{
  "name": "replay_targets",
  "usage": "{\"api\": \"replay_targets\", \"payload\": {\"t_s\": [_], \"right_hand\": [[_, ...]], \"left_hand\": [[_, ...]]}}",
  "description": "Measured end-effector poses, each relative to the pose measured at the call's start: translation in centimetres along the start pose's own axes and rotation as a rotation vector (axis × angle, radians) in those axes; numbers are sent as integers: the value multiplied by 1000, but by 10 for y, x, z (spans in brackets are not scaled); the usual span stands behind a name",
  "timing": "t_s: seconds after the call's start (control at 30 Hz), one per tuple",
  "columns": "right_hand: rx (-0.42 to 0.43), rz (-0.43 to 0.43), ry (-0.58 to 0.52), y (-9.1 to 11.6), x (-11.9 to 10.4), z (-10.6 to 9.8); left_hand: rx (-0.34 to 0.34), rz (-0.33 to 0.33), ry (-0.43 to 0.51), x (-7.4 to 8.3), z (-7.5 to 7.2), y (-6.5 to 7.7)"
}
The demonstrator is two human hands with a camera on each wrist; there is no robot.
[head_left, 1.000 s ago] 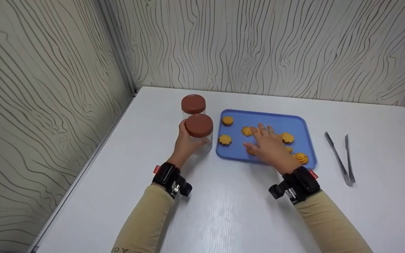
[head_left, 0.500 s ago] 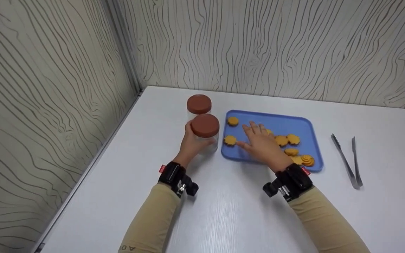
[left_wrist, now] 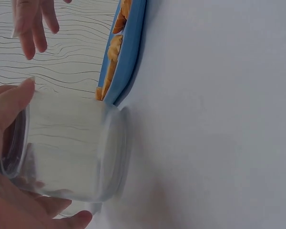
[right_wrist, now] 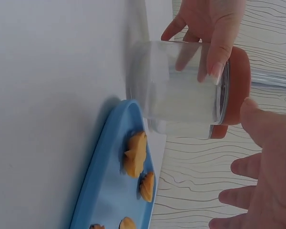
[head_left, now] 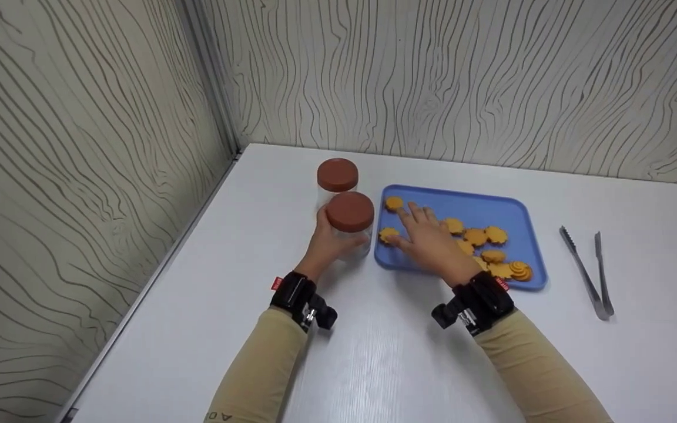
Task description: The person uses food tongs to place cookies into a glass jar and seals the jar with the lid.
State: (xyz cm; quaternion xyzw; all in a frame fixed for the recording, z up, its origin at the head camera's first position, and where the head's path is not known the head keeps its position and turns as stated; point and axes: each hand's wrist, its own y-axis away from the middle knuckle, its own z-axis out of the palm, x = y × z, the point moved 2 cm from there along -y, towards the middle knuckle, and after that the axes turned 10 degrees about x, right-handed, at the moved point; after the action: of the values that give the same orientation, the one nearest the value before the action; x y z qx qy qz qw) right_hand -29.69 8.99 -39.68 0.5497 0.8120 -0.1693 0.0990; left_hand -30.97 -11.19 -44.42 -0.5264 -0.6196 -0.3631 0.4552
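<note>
My left hand (head_left: 325,245) grips a clear jar with a reddish-brown lid (head_left: 350,211), which stands upright just left of the blue tray (head_left: 462,197). In the left wrist view the jar's see-through body (left_wrist: 66,143) shows nothing inside. Spread above the tray's left half, my right hand (head_left: 432,244) holds nothing, its fingers extended. Its thumb overlaps a flower-shaped cookie (head_left: 388,236) in the head view. In the right wrist view, the right thumb (right_wrist: 255,119) appears right by the jar's lid (right_wrist: 239,86). Several more golden cookies (head_left: 475,237) lie on the tray, some partly covered by the hand.
A second lidded clear jar (head_left: 337,174) stands directly behind the held one. Metal tongs (head_left: 585,279) lie spread on the white table (head_left: 374,364), right of the tray. Wood-grain panels (head_left: 432,82) rise at the back and left.
My right hand has moved left across the tray toward the held jar, uncovering cookies in the middle. The left hand keeps its grip on the jar. The head view has shifted slightly.
</note>
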Motion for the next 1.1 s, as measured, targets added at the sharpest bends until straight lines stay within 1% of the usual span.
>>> {"api": "replay_targets", "payload": {"t_s": [0.23, 0.33, 0.47, 0.7, 0.9, 1.1], "right_hand": [[6, -8, -26, -5, -11, -3], [5, -9, -25, -5, -14, -3], [10, -28, -16, -7, -18, -2], [35, -55, -43, -10, -25, -1], [77, -96, -15, -9, -29, 1], [89, -107, 18, -9, -31, 5]], "left_hand": [[8, -6, -15, 1, 3, 0], [0, -11, -25, 2, 4, 0], [-12, -15, -15, 3, 4, 2], [-17, 2, 8, 4, 7, 5], [-28, 26, 0, 6, 12, 5], [-32, -11, -50, 3, 15, 7]]}}
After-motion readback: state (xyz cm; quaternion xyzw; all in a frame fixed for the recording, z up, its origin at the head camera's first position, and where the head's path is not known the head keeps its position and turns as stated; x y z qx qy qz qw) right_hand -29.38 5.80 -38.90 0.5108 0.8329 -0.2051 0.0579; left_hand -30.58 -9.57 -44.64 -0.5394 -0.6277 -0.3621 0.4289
